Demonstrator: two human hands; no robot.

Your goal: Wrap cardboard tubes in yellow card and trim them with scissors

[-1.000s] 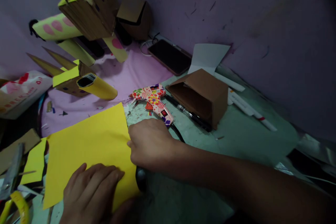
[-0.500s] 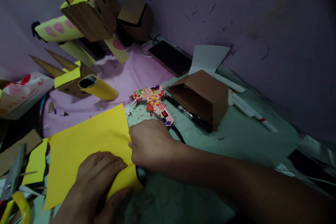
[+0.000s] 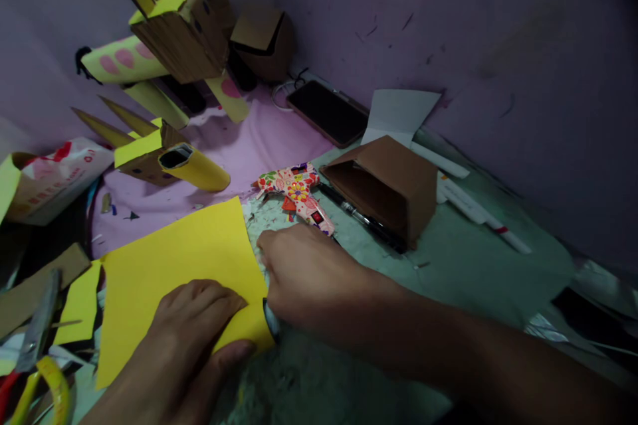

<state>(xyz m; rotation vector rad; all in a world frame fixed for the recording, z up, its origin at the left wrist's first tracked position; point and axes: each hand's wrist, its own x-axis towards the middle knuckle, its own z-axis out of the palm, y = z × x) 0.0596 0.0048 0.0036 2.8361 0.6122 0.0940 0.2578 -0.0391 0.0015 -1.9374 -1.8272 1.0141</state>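
A yellow paper sheet (image 3: pixel 174 265) lies on the work surface in front of me. My left hand (image 3: pixel 189 339) pinches its near right corner, fingers on top and thumb underneath, curling the paper over a dark round object (image 3: pixel 272 322) that peeks out at the edge. My right hand (image 3: pixel 304 272) rests curled beside the sheet's right edge, right by that dark object; its fingertips are hidden. A floral-patterned glue gun (image 3: pixel 294 189) lies just beyond my right hand.
An open brown cardboard box (image 3: pixel 389 182) lies on its side, a black pen (image 3: pixel 363 219) before it. A phone (image 3: pixel 329 113), white paper (image 3: pixel 399 113), cardboard-and-yellow-tube models (image 3: pixel 169 159), a plastic bag (image 3: pixel 60 172) and yellow-handled pliers (image 3: pixel 44 378) surround the sheet.
My left hand went from lying flat on the sheet to pinching and lifting its near right corner. My right hand shifted slightly right along the edge.
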